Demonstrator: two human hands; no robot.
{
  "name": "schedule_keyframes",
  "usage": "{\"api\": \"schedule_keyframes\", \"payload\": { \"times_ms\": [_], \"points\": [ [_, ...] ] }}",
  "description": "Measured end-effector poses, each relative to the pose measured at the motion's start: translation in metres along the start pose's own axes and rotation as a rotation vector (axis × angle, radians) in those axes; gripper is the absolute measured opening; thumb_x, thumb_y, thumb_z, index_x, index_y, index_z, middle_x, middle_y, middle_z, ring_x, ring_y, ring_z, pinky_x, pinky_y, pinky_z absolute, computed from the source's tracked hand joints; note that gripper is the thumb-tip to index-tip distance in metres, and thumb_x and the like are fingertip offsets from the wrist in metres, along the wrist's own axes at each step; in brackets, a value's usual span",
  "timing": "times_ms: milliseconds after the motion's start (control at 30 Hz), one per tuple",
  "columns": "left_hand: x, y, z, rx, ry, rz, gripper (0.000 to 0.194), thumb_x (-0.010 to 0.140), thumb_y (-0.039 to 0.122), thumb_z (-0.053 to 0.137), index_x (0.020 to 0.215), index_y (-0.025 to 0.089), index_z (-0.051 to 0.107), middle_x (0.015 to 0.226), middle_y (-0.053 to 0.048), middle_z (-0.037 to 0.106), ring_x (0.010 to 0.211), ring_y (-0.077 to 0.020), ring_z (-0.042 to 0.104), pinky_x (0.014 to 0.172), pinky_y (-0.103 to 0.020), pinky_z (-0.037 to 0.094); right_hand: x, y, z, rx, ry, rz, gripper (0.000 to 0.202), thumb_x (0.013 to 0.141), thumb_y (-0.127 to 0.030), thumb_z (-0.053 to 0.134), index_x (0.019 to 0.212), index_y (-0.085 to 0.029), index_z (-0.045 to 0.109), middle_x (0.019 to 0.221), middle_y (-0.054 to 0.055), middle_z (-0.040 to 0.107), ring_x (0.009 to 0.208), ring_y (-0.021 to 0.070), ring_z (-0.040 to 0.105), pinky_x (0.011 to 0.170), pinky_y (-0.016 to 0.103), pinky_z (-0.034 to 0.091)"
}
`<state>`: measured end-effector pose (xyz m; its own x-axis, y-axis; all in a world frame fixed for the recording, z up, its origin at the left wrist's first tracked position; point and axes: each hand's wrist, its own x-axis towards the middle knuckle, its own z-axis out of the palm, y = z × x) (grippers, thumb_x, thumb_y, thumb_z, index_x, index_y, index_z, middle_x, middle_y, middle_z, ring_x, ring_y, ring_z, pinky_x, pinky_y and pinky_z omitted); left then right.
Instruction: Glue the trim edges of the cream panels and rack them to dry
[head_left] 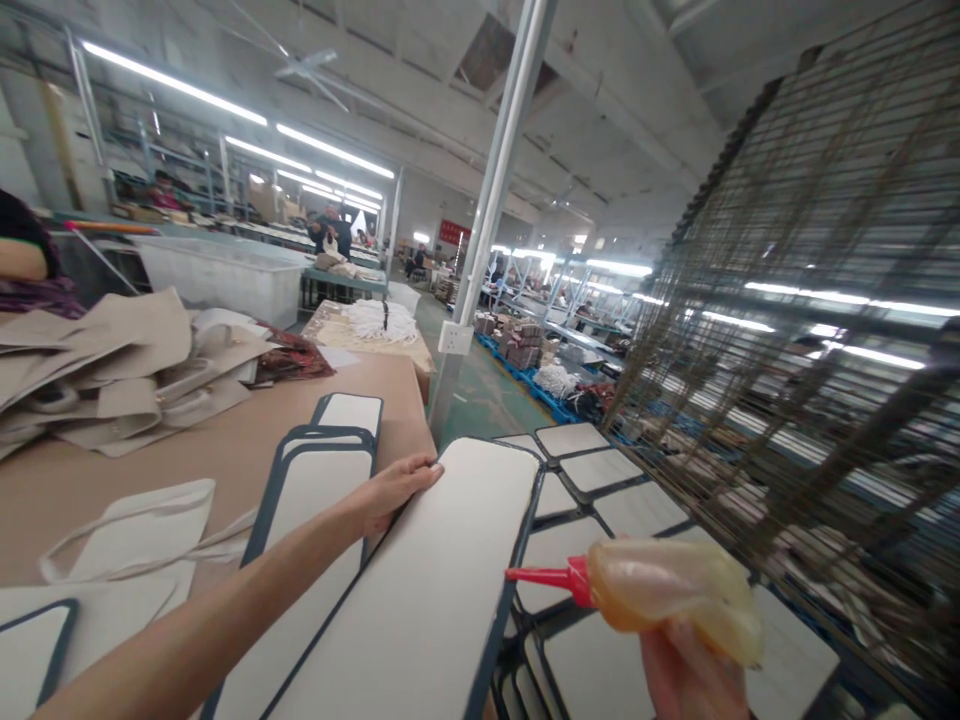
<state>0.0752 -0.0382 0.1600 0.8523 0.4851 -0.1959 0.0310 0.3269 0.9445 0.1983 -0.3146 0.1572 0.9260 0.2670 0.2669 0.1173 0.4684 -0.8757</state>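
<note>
A long white panel with a dark blue border (420,570) lies slanted in front of me, its far end rounded at the corners. My left hand (401,485) grips its left edge near the far end, thumb on top. In my right hand (694,665) is a soft squeeze bottle of amber liquid (660,590), tipped on its side. Its red nozzle (551,575) points left, with the tip at the panel's right border. A wet-looking line runs along that border near the far corner. Beneath and to the left lie similar dark-edged panels (322,500).
Several more bordered panels (607,650) are spread at right, beside a tall wire rack (787,300). Beige cut pieces (127,350) heap on the brown table (360,385) at left. A metal post (487,180) with a socket stands ahead. A person's arm (22,255) shows at far left.
</note>
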Motion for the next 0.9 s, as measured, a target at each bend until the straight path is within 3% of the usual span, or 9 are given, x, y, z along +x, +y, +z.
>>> {"api": "schedule_keyframes", "payload": {
  "times_ms": [100, 400, 633, 900],
  "points": [
    [0.002, -0.001, -0.003, -0.003, 0.016, -0.013, 0.042, 0.06, 0.042, 0.075, 0.085, 0.019, 0.05, 0.064, 0.005, 0.059, 0.067, -0.015, 0.062, 0.059, -0.023, 0.049, -0.001, 0.0, 0.001, 0.003, -0.021, 0.039, 0.064, 0.067, -0.037, 0.074, 0.124, -0.032, 0.047, 0.103, -0.001, 0.068, 0.102, 0.0222, 0.06, 0.091, 0.036, 0.047],
    [0.011, -0.013, -0.01, -0.014, -0.008, -0.034, 0.047, 0.057, 0.046, 0.077, 0.08, 0.019, 0.046, 0.064, 0.004, 0.059, 0.055, -0.0114, 0.056, 0.051, -0.023, 0.046, -0.008, -0.001, -0.001, 0.035, -0.015, 0.147, 0.076, 0.055, -0.03, 0.081, 0.124, -0.029, 0.049, 0.111, 0.003, 0.065, 0.102, 0.027, 0.059, 0.086, 0.038, 0.051],
    [0.016, -0.009, -0.01, -0.02, 0.0, -0.072, 0.04, 0.062, 0.041, 0.075, 0.077, 0.018, 0.046, 0.06, 0.005, 0.059, 0.053, -0.0115, 0.057, 0.052, -0.023, 0.048, -0.01, 0.0, -0.002, 0.057, -0.051, 0.161, 0.078, 0.057, -0.038, 0.08, 0.127, -0.027, 0.047, 0.104, 0.008, 0.067, 0.095, 0.0301, 0.062, 0.088, 0.046, 0.049],
    [0.028, -0.005, -0.012, -0.017, 0.01, -0.08, 0.033, 0.067, 0.037, 0.073, 0.076, 0.018, 0.048, 0.057, 0.004, 0.059, 0.05, -0.0118, 0.057, 0.051, -0.023, 0.048, -0.019, -0.005, 0.001, 0.01, -0.062, 0.177, 0.084, 0.057, -0.042, 0.079, 0.131, -0.031, 0.041, 0.109, 0.007, 0.066, 0.098, 0.032, 0.062, 0.089, 0.049, 0.047]
  ]
}}
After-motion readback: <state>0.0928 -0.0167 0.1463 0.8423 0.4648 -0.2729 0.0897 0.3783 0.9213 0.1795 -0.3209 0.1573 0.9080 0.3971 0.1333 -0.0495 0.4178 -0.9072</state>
